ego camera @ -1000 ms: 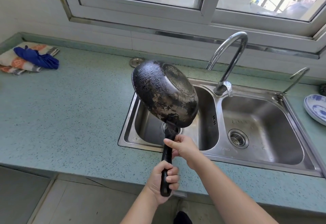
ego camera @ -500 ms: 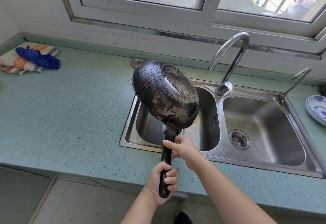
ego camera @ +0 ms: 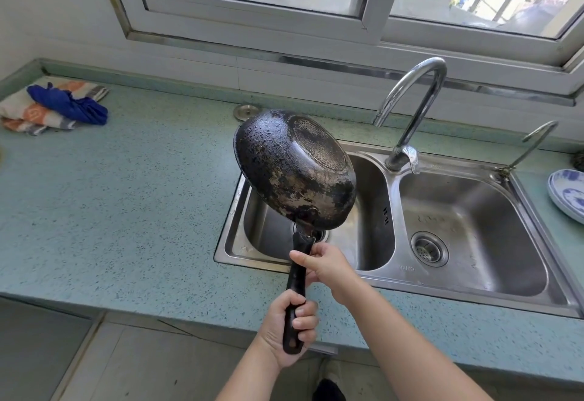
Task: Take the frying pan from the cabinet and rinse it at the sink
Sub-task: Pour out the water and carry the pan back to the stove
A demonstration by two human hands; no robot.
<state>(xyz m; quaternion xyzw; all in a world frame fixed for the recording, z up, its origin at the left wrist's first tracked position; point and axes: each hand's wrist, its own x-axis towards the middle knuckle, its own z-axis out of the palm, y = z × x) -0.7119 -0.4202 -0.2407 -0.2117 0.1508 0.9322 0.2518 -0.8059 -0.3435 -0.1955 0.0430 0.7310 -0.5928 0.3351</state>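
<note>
The black frying pan (ego camera: 294,170) is held upright over the left basin of the steel double sink (ego camera: 392,280), its scorched underside facing me. My left hand (ego camera: 289,329) grips the lower end of the black handle. My right hand (ego camera: 325,263) holds the handle higher up, just below the pan. The curved tap (ego camera: 410,106) stands behind the divider between the basins; no water runs from it. The pan's inside is hidden.
A speckled green counter (ego camera: 126,198) surrounds the sink. Folded cloths (ego camera: 53,106) lie at the back left. A blue-and-white plate (ego camera: 568,195) sits at the right edge. A smaller second tap (ego camera: 534,141) stands at the back right, and a window is above.
The pan and both hands have hardly moved; only the view has shifted slightly.
</note>
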